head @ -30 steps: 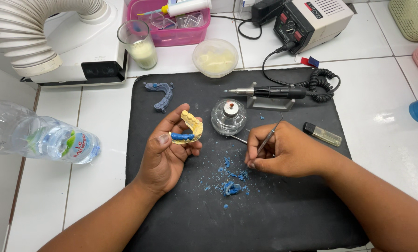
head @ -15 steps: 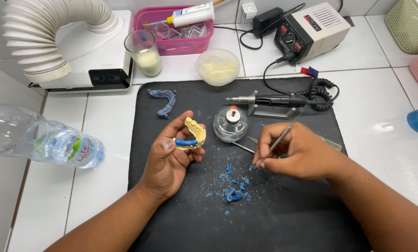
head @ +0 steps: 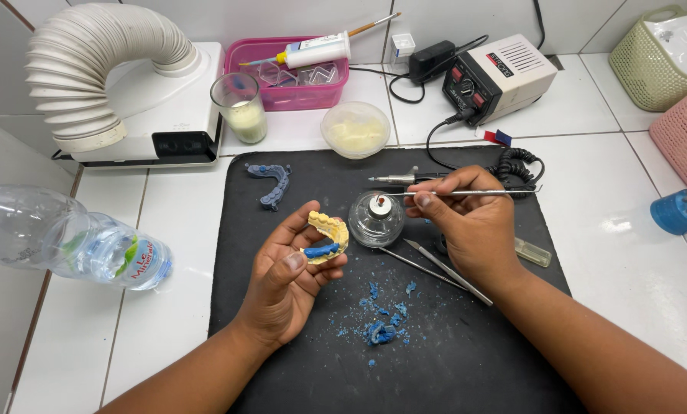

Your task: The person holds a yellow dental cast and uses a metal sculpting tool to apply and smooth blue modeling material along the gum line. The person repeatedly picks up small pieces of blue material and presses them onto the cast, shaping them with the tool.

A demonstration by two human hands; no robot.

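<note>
Bright, even light falls from above on the white tiled desk (head: 627,253), which looks a little washed out at the right. Shadows under the left hand (head: 294,280) and right hand (head: 466,226) are soft and short on the black mat (head: 466,360). Small glints show on the plastic bottle (head: 67,241) and glass burner (head: 376,220). Focus is sharp throughout; tile lines bow slightly toward the edges.

Left hand (head: 286,276) fingers covering underside of yellow dental cast (head: 327,236). Right hand (head: 466,230) hiding middle of thin metal instrument (head: 466,192) inside grip. Blue holder (head: 682,211), far right of grip, running off frame edge.
</note>
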